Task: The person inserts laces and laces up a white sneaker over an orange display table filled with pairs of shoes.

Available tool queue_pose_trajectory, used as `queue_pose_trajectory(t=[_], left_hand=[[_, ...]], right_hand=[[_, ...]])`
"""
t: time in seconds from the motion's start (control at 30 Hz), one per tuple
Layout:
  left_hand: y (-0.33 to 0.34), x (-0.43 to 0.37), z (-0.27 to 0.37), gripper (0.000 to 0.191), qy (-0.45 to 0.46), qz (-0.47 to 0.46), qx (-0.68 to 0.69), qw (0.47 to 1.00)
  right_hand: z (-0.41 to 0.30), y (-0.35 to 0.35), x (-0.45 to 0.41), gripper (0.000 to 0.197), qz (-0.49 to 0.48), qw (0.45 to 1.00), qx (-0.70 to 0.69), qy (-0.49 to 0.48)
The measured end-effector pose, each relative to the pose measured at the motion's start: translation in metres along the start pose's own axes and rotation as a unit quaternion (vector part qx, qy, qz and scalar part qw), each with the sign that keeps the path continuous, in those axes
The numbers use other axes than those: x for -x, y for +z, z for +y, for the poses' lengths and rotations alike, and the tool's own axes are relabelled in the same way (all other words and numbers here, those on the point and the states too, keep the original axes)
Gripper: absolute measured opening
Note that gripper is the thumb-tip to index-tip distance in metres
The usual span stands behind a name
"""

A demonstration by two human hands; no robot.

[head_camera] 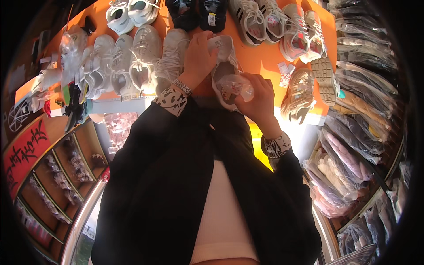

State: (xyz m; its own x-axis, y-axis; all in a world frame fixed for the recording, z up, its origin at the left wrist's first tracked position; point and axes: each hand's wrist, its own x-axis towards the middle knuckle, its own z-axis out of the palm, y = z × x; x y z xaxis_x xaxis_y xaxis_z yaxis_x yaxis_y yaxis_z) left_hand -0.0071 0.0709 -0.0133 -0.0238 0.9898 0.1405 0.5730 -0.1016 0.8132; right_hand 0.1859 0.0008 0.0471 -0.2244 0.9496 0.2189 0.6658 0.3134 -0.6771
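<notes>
A white lace-up sneaker (pixel 227 49) stands at the near edge of the orange tabletop, its opening towards me. My left hand (pixel 198 61), with a metal-band watch at the wrist, holds the sneaker's left side by the tongue. Pinched in my right hand (pixel 260 97) is a crumpled clear plastic packet (pixel 243 86) with reddish print, over the shoe's opening. A small brown patterned patch shows beside it in the shoe; whether it belongs to the insole or the packet, I cannot tell. Left of my left hand stands another white lace-up sneaker (pixel 174 49).
The orange table (pixel 265 61) bears several white sneakers (pixel 145 43), black shoes (pixel 212 13), black-striped sneakers (pixel 250 20) and a beige pair (pixel 298 92). A small printed packet (pixel 285 73) lies right. Plastic-wrapped garments (pixel 364 79) line the right; shelves (pixel 63 175) stand left.
</notes>
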Motion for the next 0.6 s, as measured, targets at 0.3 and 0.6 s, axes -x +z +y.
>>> queue_pose_trajectory(t=[0.3,0.6], left_hand=[[0.033,0.043,0.002,0.02,0.211,-0.042,-0.267,0.939],[0.048,0.053,0.004,0.018,0.139,-0.062,-0.351,0.924]], right_hand=[[0.063,-0.001,-0.002,0.056,0.137,0.981,0.126,0.054],[0.04,0.055,-0.01,0.034,0.044,0.994,0.095,0.026]])
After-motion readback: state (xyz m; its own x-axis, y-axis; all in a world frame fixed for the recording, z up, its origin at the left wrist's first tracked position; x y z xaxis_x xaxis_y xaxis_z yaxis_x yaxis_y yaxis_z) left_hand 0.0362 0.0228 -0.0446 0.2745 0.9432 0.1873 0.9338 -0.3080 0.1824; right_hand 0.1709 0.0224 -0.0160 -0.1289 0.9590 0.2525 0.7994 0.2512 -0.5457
